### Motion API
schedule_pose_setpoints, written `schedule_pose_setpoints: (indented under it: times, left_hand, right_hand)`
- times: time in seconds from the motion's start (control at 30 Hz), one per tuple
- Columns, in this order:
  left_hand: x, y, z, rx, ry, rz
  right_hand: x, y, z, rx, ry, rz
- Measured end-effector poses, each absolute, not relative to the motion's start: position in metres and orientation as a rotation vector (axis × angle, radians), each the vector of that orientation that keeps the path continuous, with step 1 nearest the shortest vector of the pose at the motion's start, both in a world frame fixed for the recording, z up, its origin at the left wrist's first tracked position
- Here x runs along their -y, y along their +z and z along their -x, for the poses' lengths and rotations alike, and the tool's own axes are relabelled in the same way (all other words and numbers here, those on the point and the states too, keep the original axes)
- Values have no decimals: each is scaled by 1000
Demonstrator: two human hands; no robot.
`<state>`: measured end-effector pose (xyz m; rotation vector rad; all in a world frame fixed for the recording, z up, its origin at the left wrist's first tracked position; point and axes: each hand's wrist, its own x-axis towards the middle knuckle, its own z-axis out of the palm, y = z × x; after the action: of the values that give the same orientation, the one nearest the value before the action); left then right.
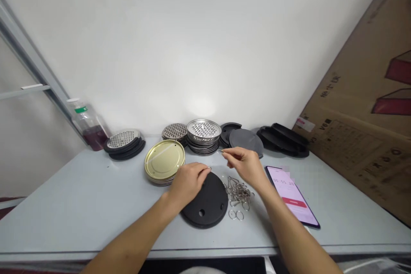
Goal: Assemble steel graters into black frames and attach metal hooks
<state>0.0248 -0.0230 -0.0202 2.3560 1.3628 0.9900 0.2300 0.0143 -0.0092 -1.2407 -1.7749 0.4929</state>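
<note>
We lean over the pale worktop with both bare hands raised just back of the middle of its front edge. Our left hand is at the rear left rim of a black disc, thumb and fingers pinching a small shiny bit too slight to make out; we cannot tell whether the hand touches the disc. Our right hand is farther back and to the right, its fingers pinching a thin metal piece.

The disc lies flat near the front edge, holes showing in its face. Just beside it, to the right, sits a tangled heap of metal rings and clips, with two loose rings on the heap's front side.

Along the back edge we have a stack of silver grater discs, with black lids right of it; before that stack, leftward, stands a pile of gold lids. A bottle of dark red liquid stands at the back left corner. A lit phone lies toward the front right corner, near a cardboard box along the right edge.
</note>
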Motion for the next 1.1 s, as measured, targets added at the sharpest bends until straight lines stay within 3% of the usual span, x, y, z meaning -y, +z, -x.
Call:
schedule_pose_setpoints:
  times: [0.2,0.37,0.53,0.73,0.9,1.1]
  left_hand:
    - [17,-9,-24,-1301,1030,-2125]
    - [18,-10,-57,-1111,710,-2396]
    - [41,-10,-44,-1127,591,-2501]
    - [80,-29,1,-1366,332,-2415]
    - [84,-53,10,-1387,584,-2472]
    - [81,-32,16,-1418,1148,-1995]
  right_hand:
    - [9,2,-285,1901,740,1445]
    - [32,-17,-295,2101,932,1441]
    - [27,-33,-293,1988,759,1567]
    - [29,-43,-271,2041,528,1385]
    - [36,-49,-259,2121,487,1310]
    - [38,-42,-255,1927,555,1280]
